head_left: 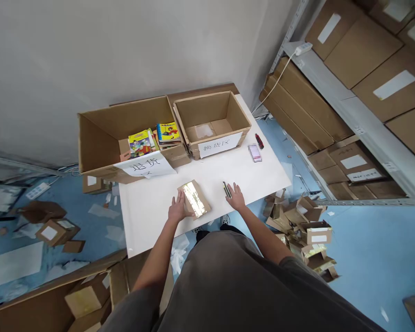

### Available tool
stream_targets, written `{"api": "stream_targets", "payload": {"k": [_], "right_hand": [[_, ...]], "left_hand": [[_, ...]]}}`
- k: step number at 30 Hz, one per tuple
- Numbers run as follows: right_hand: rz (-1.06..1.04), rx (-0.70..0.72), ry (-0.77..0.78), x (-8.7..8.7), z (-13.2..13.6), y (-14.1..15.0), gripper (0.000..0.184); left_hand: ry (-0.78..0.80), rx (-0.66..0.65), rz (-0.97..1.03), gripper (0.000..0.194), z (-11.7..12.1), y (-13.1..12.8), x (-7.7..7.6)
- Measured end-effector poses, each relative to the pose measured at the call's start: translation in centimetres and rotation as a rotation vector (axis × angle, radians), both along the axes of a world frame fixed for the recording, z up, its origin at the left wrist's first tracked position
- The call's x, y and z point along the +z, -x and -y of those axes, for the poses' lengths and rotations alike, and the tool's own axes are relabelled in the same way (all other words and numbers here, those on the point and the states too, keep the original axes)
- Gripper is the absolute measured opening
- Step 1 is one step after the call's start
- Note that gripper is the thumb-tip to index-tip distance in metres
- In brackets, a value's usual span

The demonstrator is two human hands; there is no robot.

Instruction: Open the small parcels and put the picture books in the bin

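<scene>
A small cardboard parcel [194, 199] sealed with shiny tape lies near the front edge of a white table [228, 170]. My left hand [178, 208] rests against the parcel's left side with fingers stretched out. My right hand [235, 197] lies flat on the table to the parcel's right, fingers spread. A dark, slim tool [226, 189] lies just beside its fingertips.
Two open cardboard boxes with paper labels stand at the table's back: the left box [103, 133] holds colourful books [140, 143], the right box [212, 121] looks empty. A red-and-black cutter [259, 140] and a small pack [255, 152] lie at right. Shelves of cartons [359, 46] stand right; box scraps litter the blue floor.
</scene>
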State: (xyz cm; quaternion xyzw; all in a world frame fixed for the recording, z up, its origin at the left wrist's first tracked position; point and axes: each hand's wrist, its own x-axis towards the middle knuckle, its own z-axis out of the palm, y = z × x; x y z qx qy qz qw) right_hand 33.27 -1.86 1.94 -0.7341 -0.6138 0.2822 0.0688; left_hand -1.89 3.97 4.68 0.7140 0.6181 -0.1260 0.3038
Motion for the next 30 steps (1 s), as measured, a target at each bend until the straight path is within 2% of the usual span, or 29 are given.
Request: {"api": "stream_targets", "payload": {"k": [3, 6, 11, 13, 15, 19, 22, 24, 27, 30], "right_hand": [[-0.001, -0.05, 0.053, -1.4, 0.7, -3.0, 0.075], [-0.005, -0.044, 0.108, -3.5, 0.0, -3.9, 0.064], [0.047, -0.088, 0.265, -7.0, -2.5, -2.1, 0.043], [0.082, -0.108, 0.316, -7.6, -3.4, -1.2, 0.041], [0.102, -0.107, 0.367, -7.4, -4.2, -0.8, 0.043], [0.085, -0.071, 0.4, -5.1, -5.4, -0.4, 0.043], [0.024, -0.067, 0.273, -1.9, -6.2, 0.8, 0.039], [-0.037, -0.025, 0.15, 0.7, -6.7, 2.7, 0.049], [-0.11, 0.122, 0.016, 4.7, -7.4, 7.0, 0.067], [-0.089, 0.29, -0.025, 7.5, -7.9, 11.5, 0.068]], "left_hand": [[0.037, 0.001, -0.062, 0.143, 0.0, -0.4, 0.0], [0.046, 0.005, -0.124, 0.145, 0.1, -0.8, -0.1], [0.032, 0.027, -0.124, 0.148, 0.5, -0.9, -0.6], [0.042, 0.043, -0.111, 0.148, 0.6, -1.0, -0.7], [0.059, 0.062, -0.093, 0.149, 0.6, -1.1, -0.7], [0.052, 0.098, -0.012, 0.15, 0.7, -1.0, -0.8], [-0.023, 0.107, 0.061, 0.147, 1.0, -1.0, -1.1], [-0.072, 0.102, 0.083, 0.145, 1.3, -1.3, -1.4], [-0.106, 0.113, 0.128, 0.144, 1.5, -2.1, -1.5], [-0.084, 0.118, 0.137, 0.142, 1.4, -2.8, -1.2]]}}
